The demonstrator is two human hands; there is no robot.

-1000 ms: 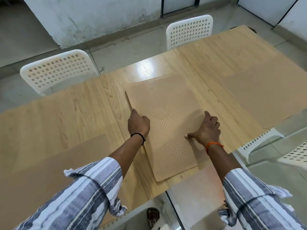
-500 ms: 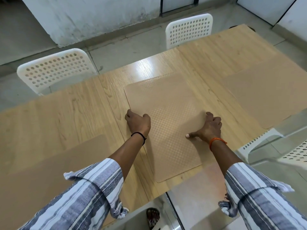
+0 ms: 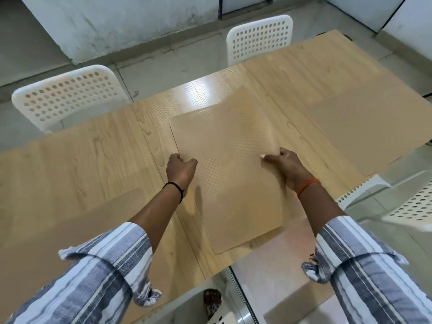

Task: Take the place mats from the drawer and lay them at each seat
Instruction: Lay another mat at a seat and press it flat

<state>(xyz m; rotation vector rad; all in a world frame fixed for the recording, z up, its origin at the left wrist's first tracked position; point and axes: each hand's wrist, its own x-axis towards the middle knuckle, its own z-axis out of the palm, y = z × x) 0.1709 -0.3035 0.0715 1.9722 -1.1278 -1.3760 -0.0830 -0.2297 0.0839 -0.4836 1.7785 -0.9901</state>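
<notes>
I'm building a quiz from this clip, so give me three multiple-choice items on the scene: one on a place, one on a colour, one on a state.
1. Where does the place mat between the hands lie?
A. on a chair
B. on the wooden table
C. on the floor

2. What colour is the band on the right wrist?
A. orange
B. green
C. white

3. What is the left hand doing?
A. hanging idle
B. holding a cup
C. gripping the mat's left edge

Answers: 1 B, the mat lies on the tabletop. 2 A, it shows orange beside the right hand. 3 C, its fingers curl at that edge.
</notes>
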